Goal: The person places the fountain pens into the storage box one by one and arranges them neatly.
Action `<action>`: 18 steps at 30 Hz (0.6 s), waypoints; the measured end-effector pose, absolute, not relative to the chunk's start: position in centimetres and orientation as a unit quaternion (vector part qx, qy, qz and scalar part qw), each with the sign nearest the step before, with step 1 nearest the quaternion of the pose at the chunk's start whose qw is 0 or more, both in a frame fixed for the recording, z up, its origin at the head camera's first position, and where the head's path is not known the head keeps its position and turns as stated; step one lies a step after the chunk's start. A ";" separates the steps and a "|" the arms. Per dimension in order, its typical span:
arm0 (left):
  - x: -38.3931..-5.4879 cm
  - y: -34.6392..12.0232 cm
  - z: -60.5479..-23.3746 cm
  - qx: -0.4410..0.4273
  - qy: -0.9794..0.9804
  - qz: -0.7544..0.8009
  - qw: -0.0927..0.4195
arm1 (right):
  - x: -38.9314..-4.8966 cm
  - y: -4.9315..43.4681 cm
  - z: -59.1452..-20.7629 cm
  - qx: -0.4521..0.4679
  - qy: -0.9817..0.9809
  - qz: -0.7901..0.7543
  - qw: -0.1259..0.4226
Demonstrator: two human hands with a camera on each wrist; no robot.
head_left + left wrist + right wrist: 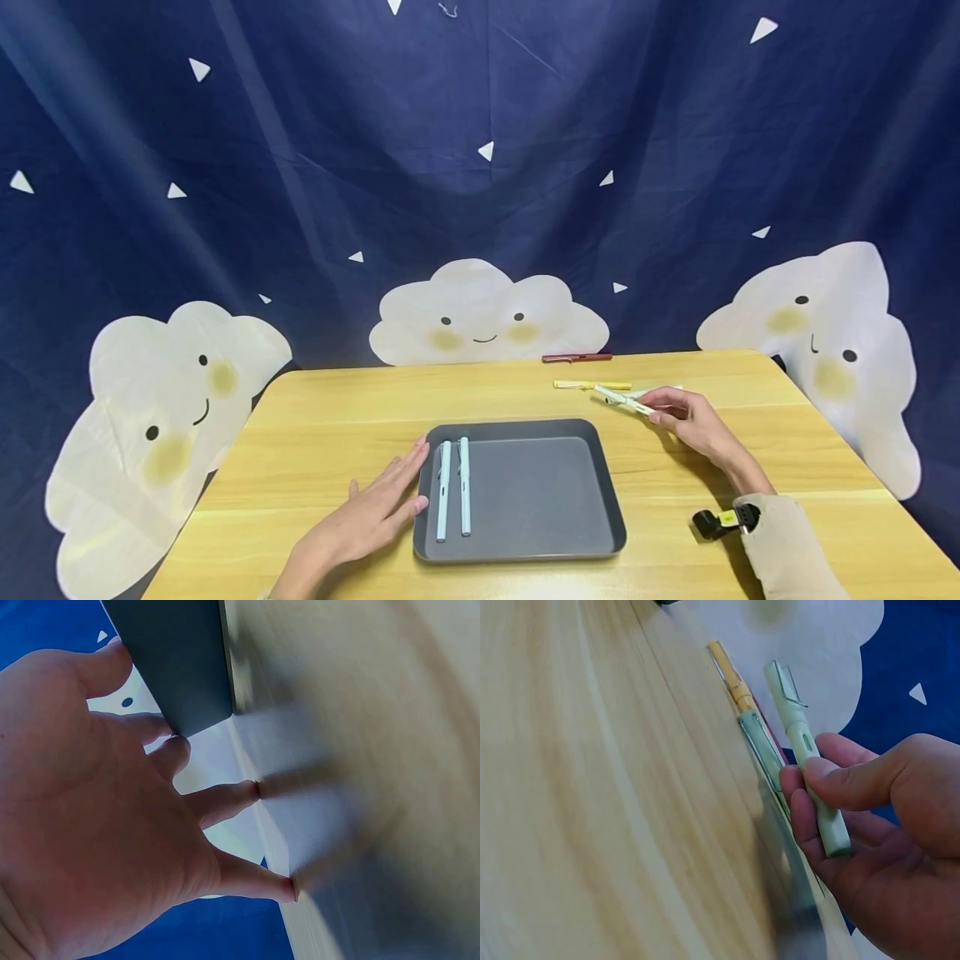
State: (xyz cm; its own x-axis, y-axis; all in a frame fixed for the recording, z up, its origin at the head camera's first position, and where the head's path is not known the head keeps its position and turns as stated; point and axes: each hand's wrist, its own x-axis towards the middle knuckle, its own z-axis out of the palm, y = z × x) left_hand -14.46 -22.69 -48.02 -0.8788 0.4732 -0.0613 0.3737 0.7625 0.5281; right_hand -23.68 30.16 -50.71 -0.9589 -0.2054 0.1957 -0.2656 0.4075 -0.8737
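Observation:
My right hand (693, 423) pinches a light green pen (810, 757) between thumb and fingers, raised a little above the table at the right. A second green pen (760, 746) lies on the tabletop just beyond it, partly hidden by the fingers. On the left, my left hand (363, 517) has its fingers extended and touches the left wall of a dark grey tray (540, 508). Two pale blue pens, a left one (443, 492) and a right one (465, 487), lie side by side in the tray's left part, caps toward the far side.
Past the right hand's pen lies a yellow pen (588, 385), and a dark red pen (577, 358) sits at the table's far edge. The wooden table (337, 417) ends at a dark blue curtain (480, 192) with clouds. A black device (723, 522) is strapped to the right wrist.

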 end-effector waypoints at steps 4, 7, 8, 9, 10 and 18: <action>-14.4 -22.7 -48.0 0.226 0.934 0.261 0.096 | -23.7 30.1 -50.7 0.149 -0.836 0.528 0.028; -14.4 -22.7 -48.0 0.226 0.934 0.261 0.096 | -23.6 30.1 -50.8 0.151 -0.835 0.528 0.032; -14.4 -22.7 -48.0 0.226 0.934 0.260 0.096 | -23.6 30.1 -50.8 0.151 -0.833 0.531 0.032; -14.4 -22.7 -48.0 0.226 0.934 0.260 0.095 | -23.6 30.1 -50.8 0.153 -0.832 0.532 0.030; -14.4 -22.7 -48.0 0.227 0.934 0.261 0.095 | -23.6 30.1 -50.8 0.154 -0.831 0.534 0.027; -14.4 -22.7 -48.0 0.226 0.934 0.261 0.096 | -23.4 29.8 -50.1 0.154 -0.824 0.545 0.018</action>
